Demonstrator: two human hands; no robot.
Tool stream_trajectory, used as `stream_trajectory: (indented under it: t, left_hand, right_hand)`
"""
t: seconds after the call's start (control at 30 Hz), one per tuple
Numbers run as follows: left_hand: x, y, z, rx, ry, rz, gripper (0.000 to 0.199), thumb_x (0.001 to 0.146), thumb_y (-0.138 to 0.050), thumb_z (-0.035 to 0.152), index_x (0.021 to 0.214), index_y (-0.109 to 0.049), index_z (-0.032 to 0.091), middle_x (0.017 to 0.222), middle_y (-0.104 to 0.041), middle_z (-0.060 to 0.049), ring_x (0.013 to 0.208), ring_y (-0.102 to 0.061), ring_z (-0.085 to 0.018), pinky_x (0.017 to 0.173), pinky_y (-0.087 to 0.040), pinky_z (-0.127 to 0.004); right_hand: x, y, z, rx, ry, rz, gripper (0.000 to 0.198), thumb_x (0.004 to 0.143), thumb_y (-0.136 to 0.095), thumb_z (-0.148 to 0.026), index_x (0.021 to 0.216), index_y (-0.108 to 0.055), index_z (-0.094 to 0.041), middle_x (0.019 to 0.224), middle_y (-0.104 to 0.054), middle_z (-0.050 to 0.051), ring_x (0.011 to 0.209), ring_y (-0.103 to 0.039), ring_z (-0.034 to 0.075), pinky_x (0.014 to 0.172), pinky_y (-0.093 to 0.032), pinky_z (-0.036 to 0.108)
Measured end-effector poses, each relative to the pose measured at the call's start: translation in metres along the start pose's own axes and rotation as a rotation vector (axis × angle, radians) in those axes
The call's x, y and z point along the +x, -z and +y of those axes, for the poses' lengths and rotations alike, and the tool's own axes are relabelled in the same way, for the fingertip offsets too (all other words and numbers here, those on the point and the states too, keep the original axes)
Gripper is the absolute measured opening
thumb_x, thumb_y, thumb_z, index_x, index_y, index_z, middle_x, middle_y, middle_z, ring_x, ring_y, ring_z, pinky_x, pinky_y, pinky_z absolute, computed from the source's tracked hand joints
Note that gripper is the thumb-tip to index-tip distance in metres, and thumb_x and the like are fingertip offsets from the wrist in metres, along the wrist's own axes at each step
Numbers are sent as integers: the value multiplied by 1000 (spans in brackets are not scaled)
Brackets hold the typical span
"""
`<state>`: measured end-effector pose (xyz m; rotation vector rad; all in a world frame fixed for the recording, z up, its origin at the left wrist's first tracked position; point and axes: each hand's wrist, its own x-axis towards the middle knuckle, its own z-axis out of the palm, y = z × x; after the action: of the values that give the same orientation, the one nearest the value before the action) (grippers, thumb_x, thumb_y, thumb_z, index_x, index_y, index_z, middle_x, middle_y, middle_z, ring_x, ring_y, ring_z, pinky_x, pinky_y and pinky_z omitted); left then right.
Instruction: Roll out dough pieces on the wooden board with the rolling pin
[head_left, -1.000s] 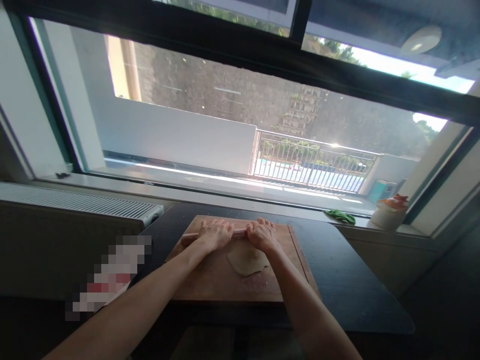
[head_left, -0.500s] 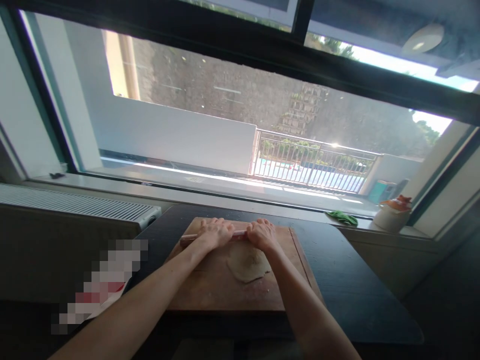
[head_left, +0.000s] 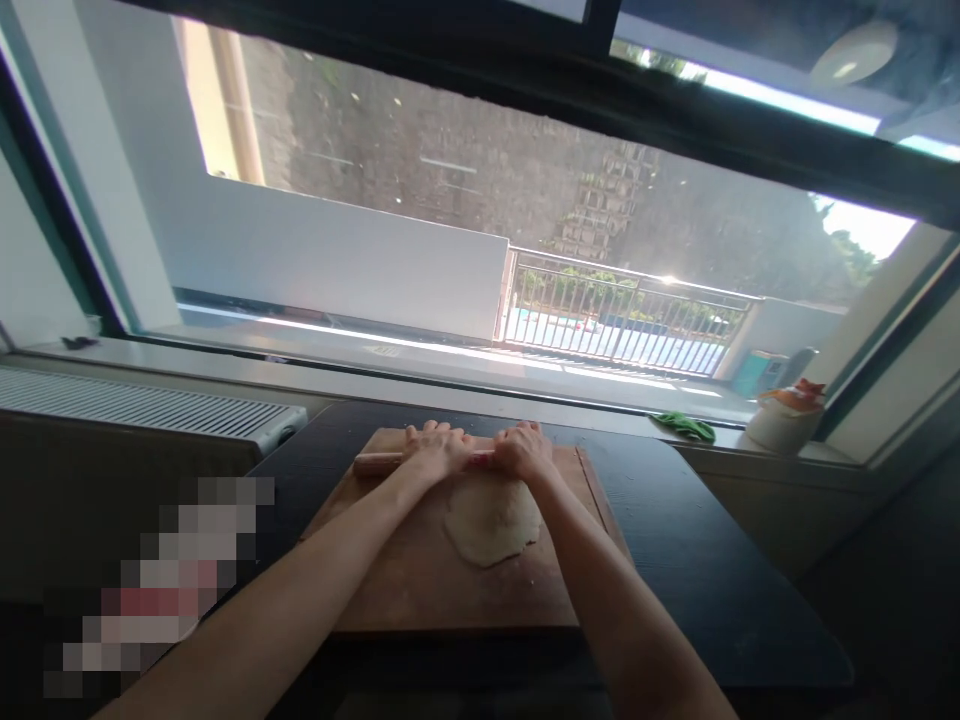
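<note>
While your left hand [head_left: 441,450] and right hand [head_left: 523,452] are curling their fingers [head_left: 433,428] over the rolling pin [head_left: 378,462], the flattened dough [head_left: 491,522] is lying on your side of it. Beneath, the cutting board [head_left: 435,600] is resting on the table [head_left: 686,540].

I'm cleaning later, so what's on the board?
Flat dough lies on the board, with a rolling pin held by the left hand and right hand. What the hands and arms cover is hidden.

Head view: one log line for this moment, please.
left hand: on rolling pin | right hand: on rolling pin | dough: flat on wooden board
</note>
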<state>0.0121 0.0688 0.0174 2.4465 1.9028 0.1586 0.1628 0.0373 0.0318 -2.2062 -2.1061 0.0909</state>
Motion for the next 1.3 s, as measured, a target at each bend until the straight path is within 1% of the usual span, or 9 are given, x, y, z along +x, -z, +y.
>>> stream_trajectory:
  t: [0.1,0.2,0.37,0.5,0.6,0.8,1.03,1.17,1.3]
  left_hand:
    - [25,0,-6,-15,-3,-68,47,88,-26,45,110,-62,26,129,-55,-11,120,-44,-33,93,-30,-64]
    - [32,-1,-9,-25,-2,-110,48,88,-26,46,113,-60,25,133,-52,-12,123,-42,-35,94,-27,-67]
    - [6,1,-3,38,-73,-81,43,87,-32,46,112,-61,26,129,-55,-12,120,-45,-33,96,-27,-65]
    - [-22,3,2,34,-68,8,46,90,-23,42,107,-64,28,121,-61,-10,114,-49,-30,96,-29,-60]
    - [-29,3,4,19,-61,41,50,91,-20,43,104,-65,27,117,-63,-10,112,-50,-29,95,-30,-58]
    - [-8,-1,1,33,-43,30,48,89,-23,43,104,-65,26,120,-61,-11,115,-48,-31,96,-27,-62]
    - [29,-4,-7,-38,21,-80,50,86,-26,48,119,-58,28,134,-52,-11,125,-40,-32,99,-24,-64]
    - [26,-3,-6,-22,21,-84,50,87,-25,48,117,-59,27,134,-52,-12,125,-41,-34,98,-25,-65]
    - [5,-2,-3,36,-56,-38,47,87,-27,45,111,-62,26,128,-57,-12,119,-45,-33,96,-27,-65]
  right_hand:
    - [26,-5,5,13,-29,-14,42,90,-33,-37,115,-63,-23,124,-57,9,118,-44,28,91,-37,39]
    - [32,-9,7,22,-40,-36,42,89,-34,-40,114,-64,-24,124,-57,9,116,-47,27,90,-38,39]
    - [8,-7,5,24,-37,-16,42,89,-33,-41,110,-65,-24,123,-57,9,114,-47,28,90,-39,41]
    - [-19,-4,2,21,-24,53,46,92,-25,-40,110,-65,-23,123,-56,10,116,-44,27,92,-37,42]
    - [-28,-4,0,19,-27,84,47,93,-24,-39,109,-65,-23,123,-56,10,116,-43,27,91,-37,42]
    - [-6,-10,2,19,-48,62,45,92,-27,-40,110,-65,-23,122,-57,11,115,-45,27,92,-36,43]
    - [26,-12,6,35,-71,7,44,89,-30,-40,112,-64,-23,123,-57,11,115,-47,28,91,-38,44]
    - [22,-11,6,37,-66,10,44,89,-31,-42,113,-63,-24,123,-56,11,115,-47,28,91,-37,44]
    - [3,-11,5,33,-54,42,44,90,-30,-41,111,-64,-24,122,-57,11,114,-47,28,92,-36,44]
